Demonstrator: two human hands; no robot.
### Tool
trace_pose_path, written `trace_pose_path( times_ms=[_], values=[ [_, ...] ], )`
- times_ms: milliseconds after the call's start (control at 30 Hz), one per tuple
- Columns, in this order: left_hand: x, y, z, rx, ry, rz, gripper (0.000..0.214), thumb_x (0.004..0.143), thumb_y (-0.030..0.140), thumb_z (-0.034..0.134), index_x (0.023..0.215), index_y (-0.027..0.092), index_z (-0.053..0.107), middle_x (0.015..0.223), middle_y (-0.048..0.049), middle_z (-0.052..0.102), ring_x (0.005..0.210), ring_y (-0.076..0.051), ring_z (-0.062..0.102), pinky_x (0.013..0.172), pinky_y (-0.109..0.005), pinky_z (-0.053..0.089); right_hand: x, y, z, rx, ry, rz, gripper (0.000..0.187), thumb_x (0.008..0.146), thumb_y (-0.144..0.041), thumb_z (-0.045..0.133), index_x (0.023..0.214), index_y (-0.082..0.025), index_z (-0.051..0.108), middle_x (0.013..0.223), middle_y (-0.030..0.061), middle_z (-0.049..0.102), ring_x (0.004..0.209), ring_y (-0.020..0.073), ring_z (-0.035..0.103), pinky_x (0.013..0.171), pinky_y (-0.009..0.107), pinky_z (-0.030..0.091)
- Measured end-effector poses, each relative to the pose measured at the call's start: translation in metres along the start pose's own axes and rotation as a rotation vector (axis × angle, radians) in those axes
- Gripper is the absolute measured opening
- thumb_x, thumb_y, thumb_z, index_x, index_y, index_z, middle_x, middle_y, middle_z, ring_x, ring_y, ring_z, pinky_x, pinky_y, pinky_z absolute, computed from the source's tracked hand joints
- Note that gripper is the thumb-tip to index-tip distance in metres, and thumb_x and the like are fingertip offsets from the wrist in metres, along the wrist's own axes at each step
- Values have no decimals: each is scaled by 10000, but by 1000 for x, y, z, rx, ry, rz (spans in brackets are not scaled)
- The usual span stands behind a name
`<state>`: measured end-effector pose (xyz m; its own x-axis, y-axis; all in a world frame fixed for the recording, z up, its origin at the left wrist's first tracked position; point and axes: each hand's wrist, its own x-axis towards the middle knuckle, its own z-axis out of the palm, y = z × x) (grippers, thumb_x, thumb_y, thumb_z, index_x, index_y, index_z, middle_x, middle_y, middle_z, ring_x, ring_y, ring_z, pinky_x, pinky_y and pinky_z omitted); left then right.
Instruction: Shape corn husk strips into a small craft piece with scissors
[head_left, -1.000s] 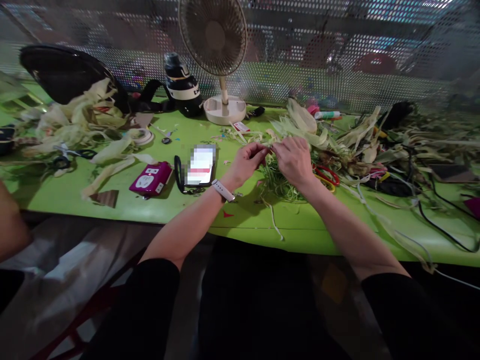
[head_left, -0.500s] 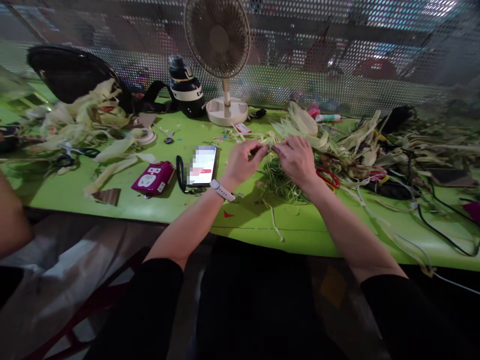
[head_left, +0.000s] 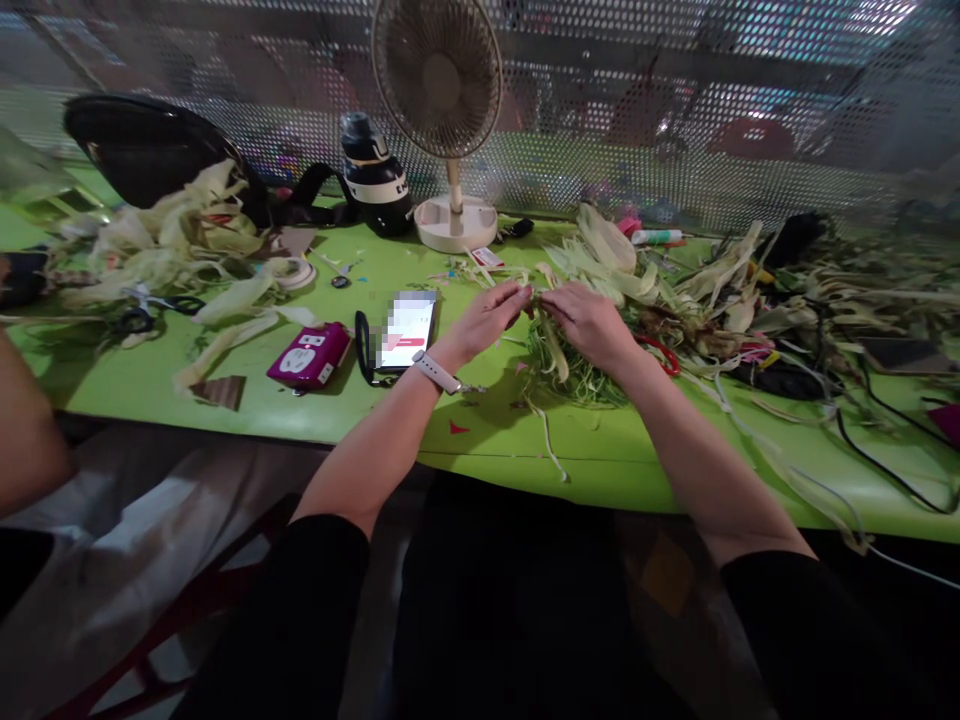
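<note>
My left hand (head_left: 489,318) and my right hand (head_left: 586,322) meet above the green table, fingertips pinched close together. Between them is a pale corn husk strip (head_left: 557,352), its end hanging down below my right fingers. Under my right hand lies a heap of thin green shredded strands (head_left: 589,382), with one pale strand (head_left: 551,445) trailing toward the table's front edge. Broad pale corn husks (head_left: 606,245) lie just beyond my hands. Red scissor handles (head_left: 660,355) show beside my right wrist, partly covered.
A phone (head_left: 405,330) and a purple box (head_left: 309,357) lie left of my hands. Behind stand a fan (head_left: 455,222) and a black bottle (head_left: 375,190). Husks (head_left: 169,230), scissors (head_left: 142,312) and a black bag (head_left: 154,145) fill the left. Another person's arm (head_left: 26,430) shows there. Cables (head_left: 885,460) run right.
My hands have drawn slightly closer together, and my left hand has turned a little. A pale husk strip now hangs below the fingers, where it did not show before.
</note>
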<state>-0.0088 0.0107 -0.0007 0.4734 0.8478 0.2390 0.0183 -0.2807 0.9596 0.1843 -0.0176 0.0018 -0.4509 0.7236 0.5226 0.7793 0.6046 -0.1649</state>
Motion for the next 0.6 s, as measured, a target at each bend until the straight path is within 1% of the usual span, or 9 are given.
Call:
trace_pose_path(
  times_ms=[100,233,367,467,533,600],
  values=[
    [-1,5,-3,-17,-30,-13,261,912,343,594,716,174,556,649,26,432,567,-85,371,548,-240,305,1,2,-1,27,0,-39,336,1001,-233,366,1171,-201,654,1043,109,697,962,225,624,813,363,490],
    [-4,13,-2,-11,-53,-21,167,896,231,592,742,167,599,658,22,464,586,-87,372,568,-236,323,0,-3,-5,-83,31,19,341,1008,-311,372,1079,-183,680,997,114,698,919,226,617,740,329,465],
    [-5,14,1,-30,-31,-1,141,879,237,613,755,173,600,693,11,516,625,-91,423,606,-234,364,-1,-8,-7,-138,45,58,349,1007,-336,364,1024,-179,676,985,106,703,886,218,613,710,314,441],
    [-4,10,2,-37,-25,31,143,861,249,648,748,177,599,711,6,532,647,-90,445,620,-234,376,-1,-7,-6,-130,36,57,332,1001,-331,379,1022,-182,675,969,97,713,871,216,620,692,311,433],
    [-2,5,3,-39,-21,30,149,860,274,658,752,183,610,692,7,523,630,-90,436,597,-236,367,-1,-4,-7,-121,36,50,332,1000,-330,382,1025,-187,681,966,93,719,873,215,625,687,309,433],
    [-1,1,3,-43,-33,3,171,882,326,632,776,191,632,649,12,494,591,-92,405,559,-241,342,-1,-2,-7,-107,40,43,338,1001,-331,382,1045,-190,687,982,94,724,887,215,630,687,310,438]
  ],
)
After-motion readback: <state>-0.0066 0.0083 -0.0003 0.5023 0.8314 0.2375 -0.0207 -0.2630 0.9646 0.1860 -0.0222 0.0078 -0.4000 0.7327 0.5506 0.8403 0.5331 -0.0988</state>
